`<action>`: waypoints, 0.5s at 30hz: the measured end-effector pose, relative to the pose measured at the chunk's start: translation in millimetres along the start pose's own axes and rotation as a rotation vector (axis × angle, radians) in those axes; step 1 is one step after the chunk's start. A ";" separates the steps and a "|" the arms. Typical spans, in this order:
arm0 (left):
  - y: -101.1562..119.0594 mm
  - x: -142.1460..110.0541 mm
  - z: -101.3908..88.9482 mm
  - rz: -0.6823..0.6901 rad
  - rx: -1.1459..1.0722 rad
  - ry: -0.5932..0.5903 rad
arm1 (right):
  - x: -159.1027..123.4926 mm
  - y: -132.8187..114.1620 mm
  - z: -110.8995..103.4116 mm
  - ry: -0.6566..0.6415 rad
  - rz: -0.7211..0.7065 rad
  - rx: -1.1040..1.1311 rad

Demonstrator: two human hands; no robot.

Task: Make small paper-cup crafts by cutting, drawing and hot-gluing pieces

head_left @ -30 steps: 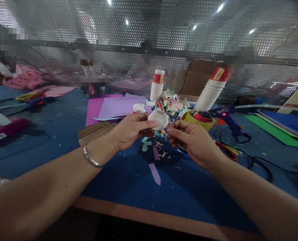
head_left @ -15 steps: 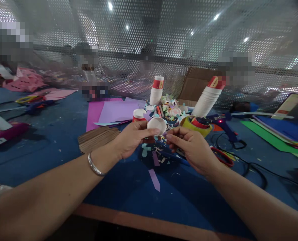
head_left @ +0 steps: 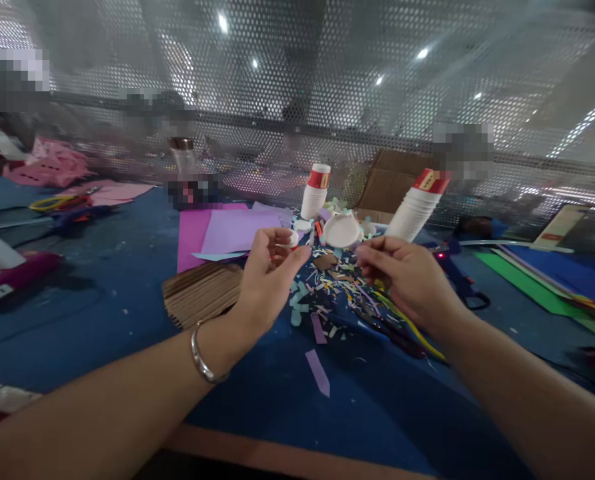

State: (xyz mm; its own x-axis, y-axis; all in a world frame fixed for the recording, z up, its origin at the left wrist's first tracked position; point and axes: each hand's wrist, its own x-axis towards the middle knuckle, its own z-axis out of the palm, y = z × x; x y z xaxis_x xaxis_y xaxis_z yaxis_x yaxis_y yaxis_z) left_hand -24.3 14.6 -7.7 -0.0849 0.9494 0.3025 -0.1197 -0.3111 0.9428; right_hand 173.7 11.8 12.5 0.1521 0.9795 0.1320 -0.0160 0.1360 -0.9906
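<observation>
My right hand (head_left: pixel 402 277) is closed, with thumb and fingertips pinched at the lower right edge of a shallow white paper cup base (head_left: pixel 341 231). The base lies in view over the pile of scraps. My left hand (head_left: pixel 272 277) holds nothing; its fingers are curved and the thumb stands apart. Just behind its fingers, a red and white paper cup (head_left: pixel 294 240) is mostly hidden. Between the hands lie small paper scraps (head_left: pixel 340 290) and a brown cardboard piece (head_left: pixel 326 261). Two purple paper strips, one a pointed strip (head_left: pixel 318 373), lie nearer me.
Cup stacks stand behind, one upright (head_left: pixel 315 200) and one leaning (head_left: pixel 413 212). Corrugated cardboard strips (head_left: pixel 202 293) and purple sheets (head_left: pixel 232 230) lie left. A glue gun (head_left: pixel 457 273) and coloured sheets (head_left: pixel 542 283) lie right. A perforated metal screen (head_left: pixel 297 80) rises behind the table.
The white cup base has left my left hand and moved up and right to my right fingertips. My left hand has opened, and my right hand has shifted slightly right.
</observation>
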 end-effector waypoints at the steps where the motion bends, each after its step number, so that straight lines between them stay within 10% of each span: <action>1: 1.8 -3.2 -0.1 0.072 0.053 -0.060 | 12.3 -7.3 -2.3 0.047 -0.009 0.014; 7: 16.6 -21.7 1.4 0.162 0.299 -0.580 | 67.9 -20.4 -8.6 0.238 -0.022 0.044; 15: 3.3 -21.6 1.2 -0.024 0.353 -0.751 | -35.5 -8.2 31.0 -0.099 -0.123 -0.226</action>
State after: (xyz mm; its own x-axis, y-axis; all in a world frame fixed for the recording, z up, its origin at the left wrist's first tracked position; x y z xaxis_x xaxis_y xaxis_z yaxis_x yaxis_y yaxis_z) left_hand -21.7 -6.9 -11.0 0.6120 0.7709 0.1763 0.2151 -0.3768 0.9010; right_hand 137.9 -19.5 17.1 0.0419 0.9689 0.2440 0.2196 0.2293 -0.9483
